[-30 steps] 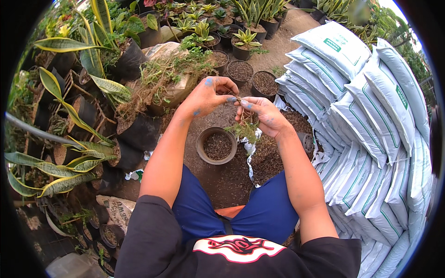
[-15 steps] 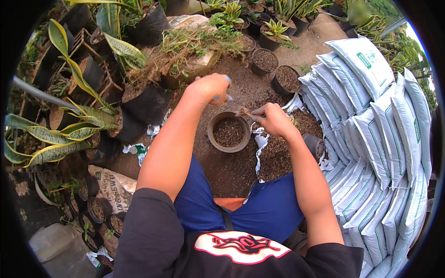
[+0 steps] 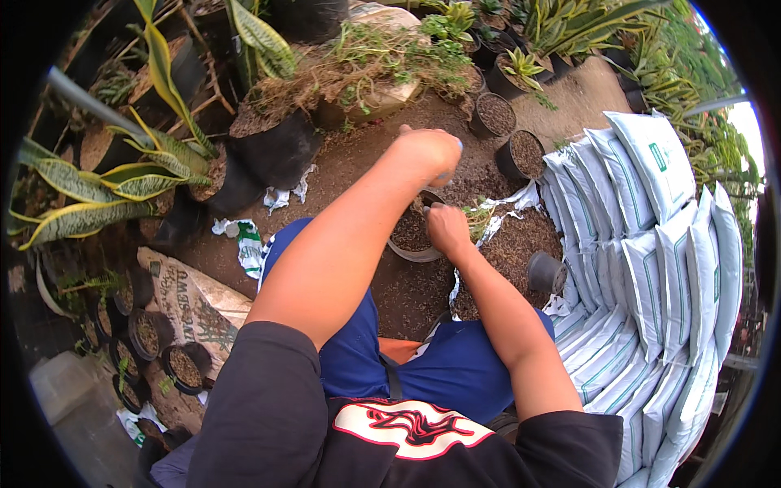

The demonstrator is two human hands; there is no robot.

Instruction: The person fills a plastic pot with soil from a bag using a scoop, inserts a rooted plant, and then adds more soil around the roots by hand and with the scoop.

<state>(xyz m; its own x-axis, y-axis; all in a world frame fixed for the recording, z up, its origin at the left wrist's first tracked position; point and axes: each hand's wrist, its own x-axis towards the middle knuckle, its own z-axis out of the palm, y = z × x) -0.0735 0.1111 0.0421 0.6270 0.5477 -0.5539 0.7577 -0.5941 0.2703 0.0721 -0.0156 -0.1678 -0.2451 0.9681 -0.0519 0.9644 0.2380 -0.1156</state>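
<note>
Leafy green sprig (image 3: 482, 218) juts rightward, its long axis roughly sideways, from the nearer, curled right hand (image 3: 449, 230), apparently gripping its stem by the round pot's (image 3: 415, 255) right rim, while the left hand's (image 3: 434, 154) hidden fingers can't be judged.

The camera sits on the person's head and faces down and forward. The black shirt (image 3: 256, 398) is very near to it, the pot (image 3: 415, 256) is farther, and this wide view curves at its rim.
</note>
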